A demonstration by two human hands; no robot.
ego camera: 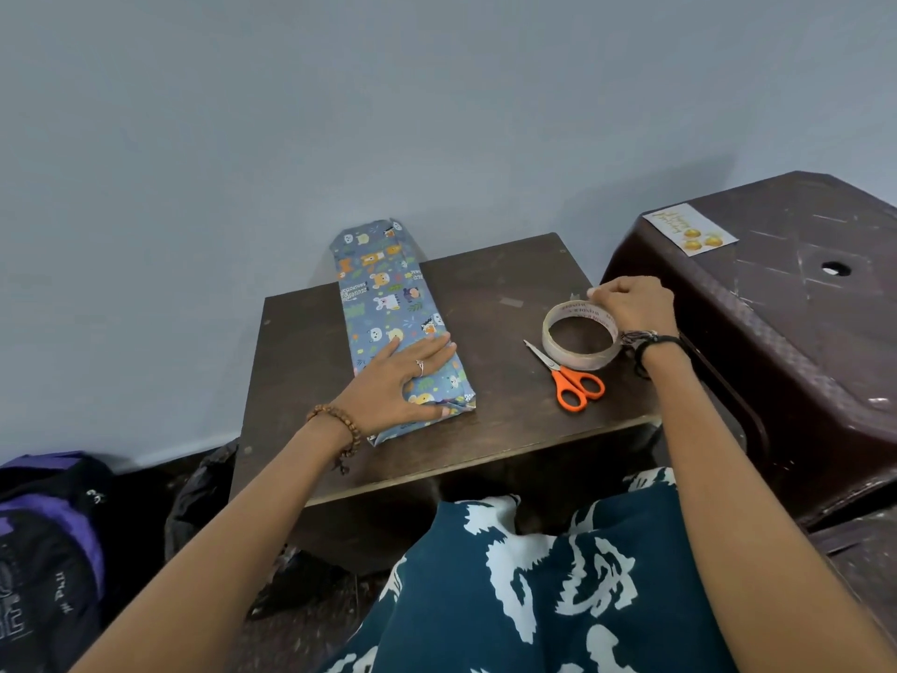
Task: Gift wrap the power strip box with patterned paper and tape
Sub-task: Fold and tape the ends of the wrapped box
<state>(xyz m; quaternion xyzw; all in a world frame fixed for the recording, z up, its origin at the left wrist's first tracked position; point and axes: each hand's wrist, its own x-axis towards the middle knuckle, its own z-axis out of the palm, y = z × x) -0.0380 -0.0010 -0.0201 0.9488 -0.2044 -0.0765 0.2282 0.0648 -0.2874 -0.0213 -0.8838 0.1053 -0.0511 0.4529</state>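
In the head view, the power strip box (pixel 388 323), already covered in blue patterned paper, lies lengthwise just left of centre on the dark surface (pixel 490 293), its far end reaching past the surface's back edge. The left hand (pixel 405 381) lies flat on its near end with fingers straight, pressing down the folded paper there. Right of centre, the right hand (pixel 631 303) pinches at the top rim of the tape roll (pixel 580 337), apparently picking at the loose end, though the tape itself is too clear to make out. The orange-handled scissors (pixel 570 378) lie touching the roll's near side. The step in hand looks like fetching tape to seal the near end fold; next calls for pulling a strip free, cutting it, and laying it across the fold while the left hand keeps the flap down. No open container shows; at lower left sits a backpack (pixel 48 541), contents hidden.
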